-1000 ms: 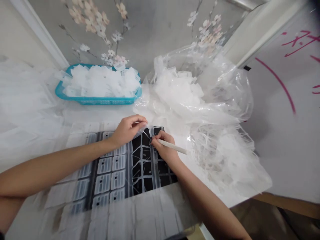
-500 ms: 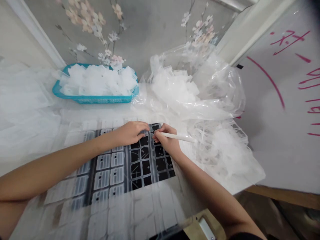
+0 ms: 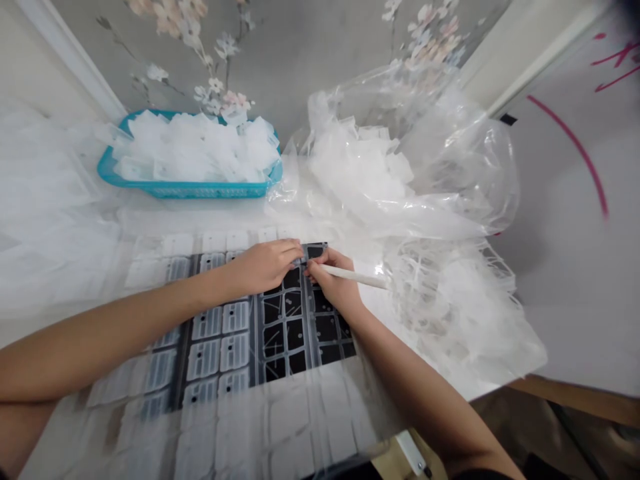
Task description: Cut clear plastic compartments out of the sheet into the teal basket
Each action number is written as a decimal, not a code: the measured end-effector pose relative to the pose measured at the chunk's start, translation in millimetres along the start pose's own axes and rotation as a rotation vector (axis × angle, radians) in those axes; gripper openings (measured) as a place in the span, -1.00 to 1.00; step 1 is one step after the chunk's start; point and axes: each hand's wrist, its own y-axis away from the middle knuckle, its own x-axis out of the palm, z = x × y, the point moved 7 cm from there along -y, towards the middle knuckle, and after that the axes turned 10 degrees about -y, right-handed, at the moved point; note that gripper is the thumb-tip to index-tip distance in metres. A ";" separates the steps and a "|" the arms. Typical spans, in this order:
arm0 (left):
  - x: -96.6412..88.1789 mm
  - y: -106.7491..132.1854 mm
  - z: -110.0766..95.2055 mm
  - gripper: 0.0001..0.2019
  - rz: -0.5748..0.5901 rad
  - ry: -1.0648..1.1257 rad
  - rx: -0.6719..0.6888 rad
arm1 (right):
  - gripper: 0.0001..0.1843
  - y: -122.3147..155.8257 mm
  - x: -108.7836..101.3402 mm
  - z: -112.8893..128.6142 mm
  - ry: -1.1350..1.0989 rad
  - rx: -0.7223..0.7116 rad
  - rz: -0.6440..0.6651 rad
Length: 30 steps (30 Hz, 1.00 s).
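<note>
A clear moulded plastic sheet (image 3: 235, 352) with rows of rectangular compartments lies in front of me over a dark surface. On its right part, several compartments (image 3: 296, 333) look black, with thin strips and dots in them. My right hand (image 3: 337, 277) is closed round a slim white pen-shaped tool (image 3: 357, 275), its tip down at the sheet near the far edge. The tip itself is too small to make out. Just left of it, my left hand (image 3: 273, 265) has bent fingers bearing on the sheet and holding it, close to the tool's tip.
A blue basket (image 3: 210, 190) heaped with translucent plastic pieces stands at the back left. A clear bag (image 3: 450, 193) holds similar pieces. Tangled plastic offcuts (image 3: 425, 273) lie to the right, beside a whiteboard (image 3: 560, 280). Stacked clear sheets (image 3: 45, 180) are at the left.
My left fingers have moved slightly right, closer to the tool. The tool stays in my right hand near the same place. The view has shifted slightly.
</note>
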 end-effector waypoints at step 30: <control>-17.0 -4.3 21.0 -0.81 -0.034 0.241 -0.157 | -0.81 7.9 -6.4 6.8 0.033 -0.054 -0.081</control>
